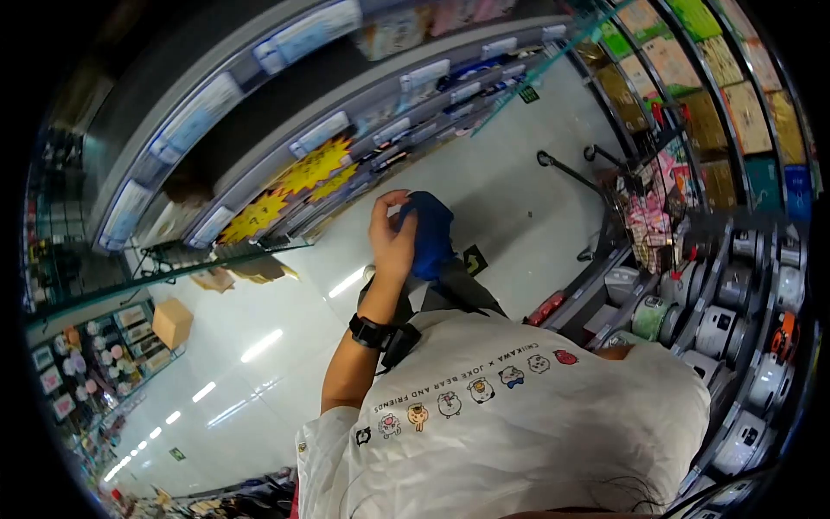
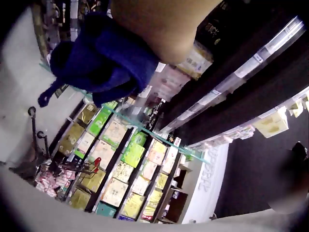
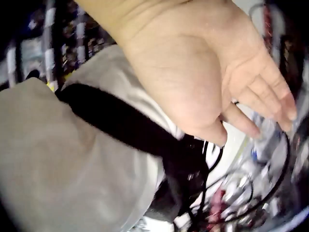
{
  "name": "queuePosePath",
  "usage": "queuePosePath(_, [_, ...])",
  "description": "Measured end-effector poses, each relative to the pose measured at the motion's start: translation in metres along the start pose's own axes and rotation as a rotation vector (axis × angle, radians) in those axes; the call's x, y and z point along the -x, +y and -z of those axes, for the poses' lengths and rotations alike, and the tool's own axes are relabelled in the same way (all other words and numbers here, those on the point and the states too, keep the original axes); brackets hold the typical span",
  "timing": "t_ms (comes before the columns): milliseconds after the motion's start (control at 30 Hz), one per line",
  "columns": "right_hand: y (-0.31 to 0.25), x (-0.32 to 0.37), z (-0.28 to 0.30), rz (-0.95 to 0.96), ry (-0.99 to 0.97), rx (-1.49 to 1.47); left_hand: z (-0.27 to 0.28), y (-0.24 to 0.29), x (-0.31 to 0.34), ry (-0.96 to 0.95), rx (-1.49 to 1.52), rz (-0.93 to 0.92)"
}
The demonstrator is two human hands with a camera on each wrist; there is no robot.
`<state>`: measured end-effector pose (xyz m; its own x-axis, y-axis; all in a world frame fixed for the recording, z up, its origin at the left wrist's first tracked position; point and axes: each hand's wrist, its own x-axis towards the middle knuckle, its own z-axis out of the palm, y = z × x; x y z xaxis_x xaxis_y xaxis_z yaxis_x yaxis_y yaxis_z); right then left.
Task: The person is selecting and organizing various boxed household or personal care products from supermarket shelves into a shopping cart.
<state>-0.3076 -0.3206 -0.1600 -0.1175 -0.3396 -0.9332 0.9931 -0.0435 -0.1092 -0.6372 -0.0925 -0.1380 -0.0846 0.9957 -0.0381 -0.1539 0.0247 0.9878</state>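
Observation:
My left hand (image 1: 396, 227) is raised in front of me and grips a bunched dark blue cloth (image 1: 430, 233). A black watch (image 1: 370, 331) sits on that wrist. In the left wrist view the blue cloth (image 2: 104, 58) hangs below my left hand (image 2: 161, 26), in front of the shelves. My right hand (image 3: 241, 104) shows only in the right wrist view. Its palm is open, its fingers (image 3: 270, 94) are relaxed, and it holds nothing. It hangs close to my white shirt (image 3: 58, 159), beside a black strap (image 3: 120, 123) and black cables (image 3: 212, 159).
I stand in a shop aisle with a pale floor (image 1: 484, 190). Shelves of boxed goods (image 1: 735, 104) and round canisters (image 1: 726, 329) line the right. A wire trolley (image 1: 644, 212) full of packets stands ahead. Shelving with yellow star tags (image 1: 311, 169) runs on the left, near a cardboard box (image 1: 171, 322).

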Motion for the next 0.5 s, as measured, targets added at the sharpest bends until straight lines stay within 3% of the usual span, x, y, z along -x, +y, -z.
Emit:
queuePosePath(200, [0.053, -0.017, -0.046, 0.194, 0.123, -0.472, -0.095, -0.024, 0.010, -0.162, -0.036, 0.055])
queuePosePath(433, [0.104, -0.029, -0.077, 0.373, 0.184, -0.867, -0.243, -0.070, 0.045, -0.443, -0.006, 0.072])
queuePosePath(500, [0.116, -0.032, -0.086, 0.415, 0.191, -0.957, -0.280, -0.071, 0.055, -0.534, -0.036, 0.201])
